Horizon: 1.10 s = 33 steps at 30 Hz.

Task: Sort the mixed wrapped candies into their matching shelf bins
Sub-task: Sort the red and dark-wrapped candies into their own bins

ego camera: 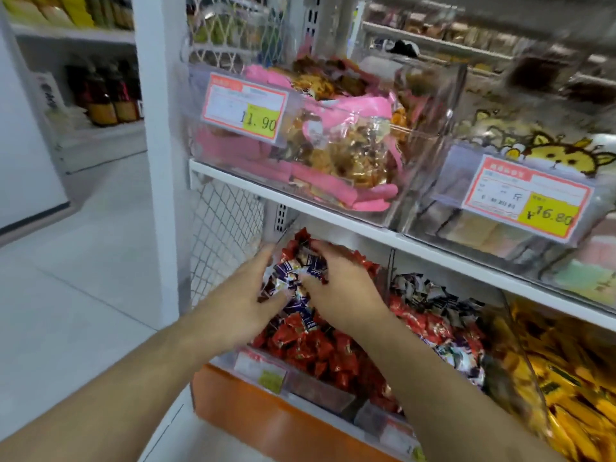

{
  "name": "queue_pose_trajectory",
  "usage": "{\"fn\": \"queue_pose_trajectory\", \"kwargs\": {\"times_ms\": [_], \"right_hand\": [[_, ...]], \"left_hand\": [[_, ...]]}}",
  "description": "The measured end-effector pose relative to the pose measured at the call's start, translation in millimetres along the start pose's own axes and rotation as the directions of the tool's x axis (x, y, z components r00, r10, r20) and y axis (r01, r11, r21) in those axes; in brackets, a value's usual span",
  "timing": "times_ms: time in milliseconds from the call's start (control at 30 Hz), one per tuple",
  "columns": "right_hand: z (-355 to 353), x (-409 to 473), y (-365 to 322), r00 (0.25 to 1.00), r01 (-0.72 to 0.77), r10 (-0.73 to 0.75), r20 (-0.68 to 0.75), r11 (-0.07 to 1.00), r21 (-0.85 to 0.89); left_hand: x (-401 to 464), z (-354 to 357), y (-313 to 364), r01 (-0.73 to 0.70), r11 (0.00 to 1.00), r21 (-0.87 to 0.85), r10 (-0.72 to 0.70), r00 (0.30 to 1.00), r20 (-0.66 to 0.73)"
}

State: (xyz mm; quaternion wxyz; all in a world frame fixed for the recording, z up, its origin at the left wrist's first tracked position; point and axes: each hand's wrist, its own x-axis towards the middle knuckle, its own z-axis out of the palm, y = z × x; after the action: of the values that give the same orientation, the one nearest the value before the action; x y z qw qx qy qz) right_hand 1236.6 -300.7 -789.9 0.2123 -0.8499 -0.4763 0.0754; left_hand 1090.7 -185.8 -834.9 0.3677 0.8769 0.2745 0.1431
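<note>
Both forearms reach in from the lower edge toward the lower shelf. The left hand (246,295) and the right hand (336,288) face each other, fingers curled round a bunch of crinkly purple-and-white candies (295,285) gathered between them, above the heap of glossy red candies (310,348) in the leftmost bin (320,391). That clear plastic bin sits tight beside a wire mesh panel (223,235) on its left and under the white upper shelf (333,218), leaving only a low gap overhead. Just right, a second bin holds mixed red and purple wrappers (433,321); further right lie shiny yellow candies (563,385). Above, a clear bin holds pink snack bags (333,138). Open floor (83,261) lies left.
</note>
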Motion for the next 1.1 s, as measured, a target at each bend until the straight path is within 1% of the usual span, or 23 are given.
{"fn": "queue_pose_trajectory", "kwargs": {"times_ms": [133, 167, 233, 300, 467, 733, 867, 1000, 1100], "right_hand": [[25, 46, 4, 0.988, -0.133, 0.137, 0.07, 0.989, -0.062], [31, 52, 7, 0.987, -0.147, 0.151, 0.062, 0.986, -0.073], [36, 56, 9, 0.994, -0.113, 0.113, -0.009, 0.993, -0.045], [35, 54, 7, 0.995, -0.09, 0.089, -0.045, 0.996, -0.024], [32, 45, 2, 0.992, -0.126, 0.127, -0.016, 0.992, 0.017], [17, 28, 7, 0.992, -0.1, 0.108, -0.057, 0.986, 0.131], [-2, 10, 10, 0.989, -0.1, 0.123, -0.086, 0.968, 0.231], [-22, -18, 11, 0.983, -0.084, 0.131, -0.125, 0.941, 0.328], [-38, -50, 17, 0.973, -0.096, 0.172, -0.153, 0.907, 0.411]], "left_hand": [[-3, -3, 7, -0.013, 0.99, -0.138, 0.013, 1.0, -0.004], [-4, -4, 9, -0.015, 0.986, -0.166, 0.015, 1.0, -0.006], [-5, -7, 13, -0.016, 0.98, -0.2, 0.014, 1.0, -0.008], [-6, -7, 14, -0.015, 0.977, -0.215, 0.014, 1.0, -0.006], [-8, -8, 17, -0.013, 0.968, -0.251, 0.011, 1.0, -0.007], [-6, -10, 20, -0.008, 0.975, -0.221, 0.008, 1.0, 0.003], [-6, -10, 26, 0.017, 0.981, -0.192, -0.018, 1.0, -0.004], [-9, -9, 31, 0.024, 0.995, -0.099, -0.026, 0.999, -0.026], [-11, -8, 38, 0.057, 0.997, 0.05, -0.051, 0.992, -0.113]]}}
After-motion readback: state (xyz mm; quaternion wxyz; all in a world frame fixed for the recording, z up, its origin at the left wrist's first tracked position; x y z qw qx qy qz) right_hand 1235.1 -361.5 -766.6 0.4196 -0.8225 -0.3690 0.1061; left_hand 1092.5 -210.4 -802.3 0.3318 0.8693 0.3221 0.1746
